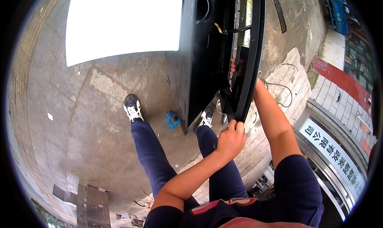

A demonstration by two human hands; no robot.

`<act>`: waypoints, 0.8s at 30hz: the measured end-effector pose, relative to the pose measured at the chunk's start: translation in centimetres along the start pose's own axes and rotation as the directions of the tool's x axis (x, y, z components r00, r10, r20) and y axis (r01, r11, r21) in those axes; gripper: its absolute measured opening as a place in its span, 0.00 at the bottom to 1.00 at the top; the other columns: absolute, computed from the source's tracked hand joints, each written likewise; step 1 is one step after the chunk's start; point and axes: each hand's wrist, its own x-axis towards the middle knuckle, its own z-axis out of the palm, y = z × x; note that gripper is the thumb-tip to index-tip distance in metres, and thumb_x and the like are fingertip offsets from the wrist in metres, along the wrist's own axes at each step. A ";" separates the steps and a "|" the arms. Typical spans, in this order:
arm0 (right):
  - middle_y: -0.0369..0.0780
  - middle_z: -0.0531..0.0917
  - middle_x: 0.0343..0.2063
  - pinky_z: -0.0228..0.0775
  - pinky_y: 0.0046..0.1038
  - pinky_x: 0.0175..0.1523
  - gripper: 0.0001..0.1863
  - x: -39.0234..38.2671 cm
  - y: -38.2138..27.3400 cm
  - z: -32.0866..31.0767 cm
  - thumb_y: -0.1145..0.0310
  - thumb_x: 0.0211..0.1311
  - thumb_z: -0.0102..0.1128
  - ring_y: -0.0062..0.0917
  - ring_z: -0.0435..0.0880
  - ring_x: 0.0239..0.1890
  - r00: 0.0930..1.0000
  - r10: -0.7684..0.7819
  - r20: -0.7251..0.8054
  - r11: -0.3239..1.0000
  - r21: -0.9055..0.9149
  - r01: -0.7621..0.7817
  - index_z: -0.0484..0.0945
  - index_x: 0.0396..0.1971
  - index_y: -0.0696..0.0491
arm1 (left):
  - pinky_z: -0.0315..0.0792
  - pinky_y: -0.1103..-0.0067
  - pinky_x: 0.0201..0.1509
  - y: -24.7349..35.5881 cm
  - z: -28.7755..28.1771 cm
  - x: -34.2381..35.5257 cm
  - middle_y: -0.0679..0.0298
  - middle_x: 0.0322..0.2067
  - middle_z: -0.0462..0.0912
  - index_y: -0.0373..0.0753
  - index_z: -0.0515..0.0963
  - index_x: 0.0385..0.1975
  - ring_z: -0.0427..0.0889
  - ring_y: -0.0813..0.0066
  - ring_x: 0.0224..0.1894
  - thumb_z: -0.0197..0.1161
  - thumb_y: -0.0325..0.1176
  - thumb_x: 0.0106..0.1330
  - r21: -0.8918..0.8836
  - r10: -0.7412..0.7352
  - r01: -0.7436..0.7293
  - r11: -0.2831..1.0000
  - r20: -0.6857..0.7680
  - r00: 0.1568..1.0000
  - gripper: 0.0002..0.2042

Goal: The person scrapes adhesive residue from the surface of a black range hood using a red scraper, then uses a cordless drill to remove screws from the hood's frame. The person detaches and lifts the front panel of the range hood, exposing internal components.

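Observation:
A tall black door-like panel [199, 68] hangs upright in front of me beside a bright white surface [119, 20]. Its curved black frame edge [257, 36] runs down to a corner near my waist. My left hand [230, 139] is closed around that lower corner. My right arm reaches up behind the frame. My right hand [232, 66] is mostly hidden, and only its fingertips show, curled over the edge of a flat black inner piece [240, 68]. My two feet [133, 107] stand on the concrete on either side of the panel's bottom edge.
A crumpled blue rag [172, 119] lies on the cracked concrete by the panel's foot. Loose cables [281, 93] trail over a paved slab on the right. Grey metal pieces [93, 204] sit at the lower left, and a blue crate [337, 12] stands at the top right.

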 end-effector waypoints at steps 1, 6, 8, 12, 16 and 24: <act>0.36 0.76 0.24 0.73 0.26 0.36 0.15 -0.1 0.0 0.5 0.59 0.65 0.48 0.24 0.77 0.27 1.000 0.008 0.006 1.000 -0.007 -0.008 0.76 0.39 0.56 | 0.73 0.76 0.20 0.0 0.1 0.0 0.58 0.28 0.68 0.37 0.66 0.32 0.77 0.66 0.19 0.66 0.31 0.47 0.010 0.005 -0.005 1.000 -0.009 1.000 0.16; 0.35 0.79 0.28 0.73 0.23 0.38 0.15 -1.4 0.0 0.1 0.61 0.65 0.52 0.21 0.79 0.30 0.985 -0.123 -0.121 0.956 -0.280 0.085 0.77 0.42 0.56 | 0.72 0.77 0.18 0.1 0.5 0.2 0.59 0.28 0.68 0.37 0.66 0.31 0.76 0.68 0.18 0.65 0.30 0.46 0.002 0.041 -0.041 0.999 -0.048 0.998 0.16; 0.35 0.80 0.30 0.72 0.21 0.37 0.15 -2.7 -0.6 1.2 0.61 0.65 0.53 0.19 0.78 0.31 0.906 -0.364 -0.215 0.868 -0.431 0.246 0.77 0.43 0.57 | 0.71 0.78 0.17 0.1 0.4 0.2 0.59 0.27 0.68 0.37 0.65 0.31 0.76 0.68 0.17 0.65 0.30 0.47 0.001 0.034 -0.034 0.999 -0.049 0.998 0.15; 0.36 0.80 0.35 0.69 0.21 0.41 0.10 -7.4 -10.0 8.4 0.70 0.67 0.51 0.17 0.76 0.36 0.216 -0.968 -0.130 0.247 -0.664 0.706 0.77 0.42 0.58 | 0.70 0.79 0.16 0.2 0.6 0.2 0.59 0.27 0.67 0.37 0.66 0.30 0.75 0.70 0.16 0.64 0.30 0.46 0.030 0.045 -0.044 0.999 -0.059 0.997 0.15; 0.42 0.80 0.34 0.72 0.25 0.45 0.08 -12.6 -13.8 21.8 0.76 0.58 0.56 0.31 0.80 0.39 0.143 -0.621 0.771 -0.581 -0.575 0.576 0.78 0.37 0.58 | 0.72 0.76 0.19 0.6 1.3 -0.2 0.58 0.28 0.70 0.37 0.66 0.31 0.77 0.65 0.18 0.67 0.30 0.46 0.049 0.001 0.000 0.999 -0.010 1.000 0.17; 0.46 0.84 0.34 0.77 0.35 0.42 0.09 -1.9 -13.9 22.4 0.76 0.48 0.59 0.40 0.84 0.40 0.984 -0.014 0.178 -0.890 -0.451 0.068 0.83 0.31 0.57 | 0.74 0.74 0.22 1.3 1.7 0.1 0.58 0.30 0.70 0.38 0.65 0.33 0.79 0.63 0.22 0.69 0.33 0.47 0.009 -0.034 0.033 0.999 0.043 0.998 0.19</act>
